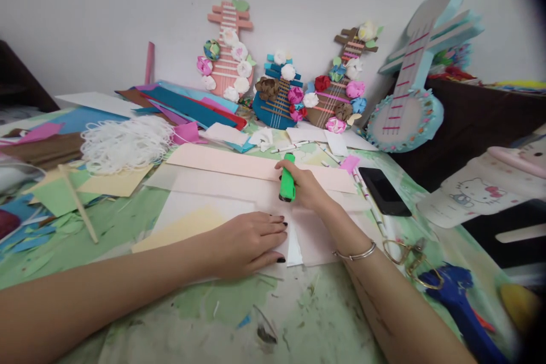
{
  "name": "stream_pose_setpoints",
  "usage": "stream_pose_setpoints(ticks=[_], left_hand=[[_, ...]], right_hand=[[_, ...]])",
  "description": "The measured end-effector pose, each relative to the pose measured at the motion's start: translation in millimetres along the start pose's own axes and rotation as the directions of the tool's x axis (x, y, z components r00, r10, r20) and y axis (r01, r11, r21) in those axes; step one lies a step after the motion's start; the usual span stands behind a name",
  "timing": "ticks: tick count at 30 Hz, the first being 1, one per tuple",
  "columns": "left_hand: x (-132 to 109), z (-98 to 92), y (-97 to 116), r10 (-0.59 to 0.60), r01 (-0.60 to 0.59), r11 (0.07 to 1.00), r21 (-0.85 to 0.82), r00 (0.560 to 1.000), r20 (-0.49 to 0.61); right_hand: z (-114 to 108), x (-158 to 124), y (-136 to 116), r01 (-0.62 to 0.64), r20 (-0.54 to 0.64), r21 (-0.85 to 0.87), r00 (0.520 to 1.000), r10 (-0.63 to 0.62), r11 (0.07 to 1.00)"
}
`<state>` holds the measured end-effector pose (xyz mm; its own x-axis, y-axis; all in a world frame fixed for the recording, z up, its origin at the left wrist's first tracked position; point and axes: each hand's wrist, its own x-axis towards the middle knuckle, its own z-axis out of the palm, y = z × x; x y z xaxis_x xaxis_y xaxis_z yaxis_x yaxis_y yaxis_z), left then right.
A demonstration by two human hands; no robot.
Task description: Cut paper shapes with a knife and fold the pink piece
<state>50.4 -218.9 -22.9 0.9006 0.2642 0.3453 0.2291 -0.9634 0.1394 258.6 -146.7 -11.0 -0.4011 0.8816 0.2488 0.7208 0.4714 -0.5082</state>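
Observation:
My left hand (251,242) lies flat on pale sheets of paper (209,199), its fingers stretched to the right and nearly together. In my right hand (305,185) is a bright green utility knife (289,182) with a black end, gripped above the stacked sheets. Its blade cannot be made out. A long pale pink strip (213,160) runs across the sheets just behind the knife. Between my hands a narrow white gap (294,247) shows among the pink paper pieces.
Gold-handled scissors (412,261), a blue glue gun (456,296), a black phone (384,190) and a Hello Kitty cup (473,193) stand or lie at right. White cord (125,142) is piled at left near a wooden stick (79,205). Flower-decorated paper instruments (279,94) lean at the back.

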Motion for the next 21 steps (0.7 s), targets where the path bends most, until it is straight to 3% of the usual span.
stream_pose_setpoints(ticks=[4, 8, 13, 18, 21], left_hand=[[0.4, 0.3, -1.3, 0.040, -0.046, 0.998, -0.052, 0.992, -0.117], [-0.1, 2.1, -4.3, -0.038, 0.034, 0.999, -0.027, 0.987, -0.157], [-0.4, 1.2, -4.2, -0.157, 0.156, 0.987, 0.025, 0.987, 0.037], [3.1, -2.8, 0.7, -0.231, 0.227, 0.973, 0.048, 0.920, 0.318], [3.5, -5.7, 3.9, -0.234, 0.241, 0.970, 0.032, 0.894, 0.382]], right_hand=[[3.6, -0.1, 11.2, 0.028, 0.021, 0.104, 0.999, -0.031, 0.994], [7.9, 0.1, 19.3, 0.027, -0.065, 0.352, 0.998, -0.005, 0.936], [-0.8, -1.2, 11.8, 0.131, -0.140, 0.642, 0.989, -0.052, 0.756], [-5.5, -6.3, 8.0, 0.051, 0.099, 0.737, 0.978, -0.182, 0.674], [3.4, -7.5, 16.4, 0.000, 0.150, 0.756, 0.974, -0.173, 0.654]])
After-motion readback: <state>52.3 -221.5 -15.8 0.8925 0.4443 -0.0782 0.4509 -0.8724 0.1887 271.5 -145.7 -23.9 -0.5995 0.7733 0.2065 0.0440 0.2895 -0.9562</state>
